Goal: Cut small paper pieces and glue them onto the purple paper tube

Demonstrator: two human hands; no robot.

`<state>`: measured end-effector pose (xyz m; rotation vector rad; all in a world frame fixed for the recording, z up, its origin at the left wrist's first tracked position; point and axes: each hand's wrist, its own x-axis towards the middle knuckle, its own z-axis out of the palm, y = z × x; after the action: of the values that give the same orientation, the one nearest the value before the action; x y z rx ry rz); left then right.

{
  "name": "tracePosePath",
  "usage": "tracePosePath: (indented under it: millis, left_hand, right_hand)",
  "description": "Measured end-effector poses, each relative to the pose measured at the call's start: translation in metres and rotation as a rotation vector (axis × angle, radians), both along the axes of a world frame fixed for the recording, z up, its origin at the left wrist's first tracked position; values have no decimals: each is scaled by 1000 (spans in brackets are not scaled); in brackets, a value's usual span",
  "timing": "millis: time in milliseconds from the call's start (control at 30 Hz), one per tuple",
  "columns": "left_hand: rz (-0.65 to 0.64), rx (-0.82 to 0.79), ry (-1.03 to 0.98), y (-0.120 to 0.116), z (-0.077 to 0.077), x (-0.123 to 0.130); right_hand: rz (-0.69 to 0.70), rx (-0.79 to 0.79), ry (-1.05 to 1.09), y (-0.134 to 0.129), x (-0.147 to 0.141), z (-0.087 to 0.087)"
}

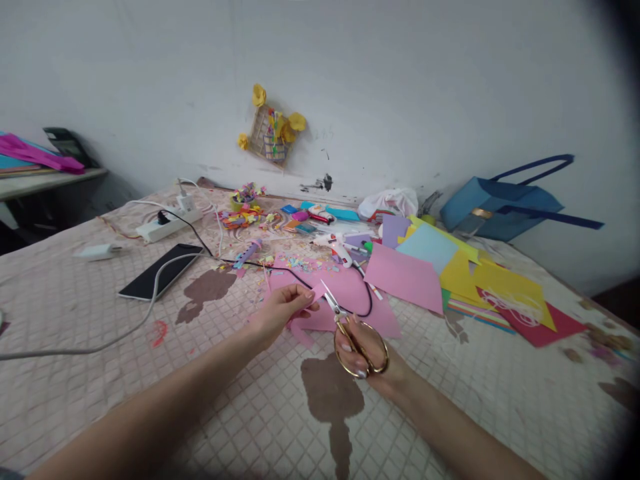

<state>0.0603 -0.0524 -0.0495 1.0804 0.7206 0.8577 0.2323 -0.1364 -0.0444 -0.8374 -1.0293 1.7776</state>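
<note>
Between its thumb and fingers, my left hand (pixel 286 308) pinches a small strip of pink paper (pixel 317 291). My right hand (pixel 364 347) has its fingers through the gold loops of a pair of scissors (pixel 340 312). The scissors' blades are parted and point up and left, right beside the strip's edge; whether they touch it I cannot tell. Another pink piece hangs or lies just below my left hand. Under both hands a large pink sheet (pixel 345 287) lies on the table, with small coloured paper scraps (pixel 305 264) along its far part.
A glue gun (pixel 340 249) with a black cord lies beyond the sheet. Coloured paper sheets (pixel 427 247) and a blue bag (pixel 500 203) are at the right. To the left are a phone (pixel 161 272), a power strip (pixel 167 225) and a white cable (pixel 150 313). A wall stands behind.
</note>
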Motion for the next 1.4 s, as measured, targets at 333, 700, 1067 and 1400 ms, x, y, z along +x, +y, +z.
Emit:
tracePosePath:
  millis: [333,700,1067,1400]
  left_hand:
    - [-42,-120,-138,-8,2,6]
    - [28,-186,-221,-21,-6,20]
    - [140,-182,-217,-22,-4,23]
    - [216,-252,-273,-22,-2,21]
  right_hand:
    - [-405,147,-426,3,-3,3]
    - [-400,248,-407,8,-25,-6]
    - [-487,180,-411,21,-13,2]
    - [-571,254,-621,34,6,-2]
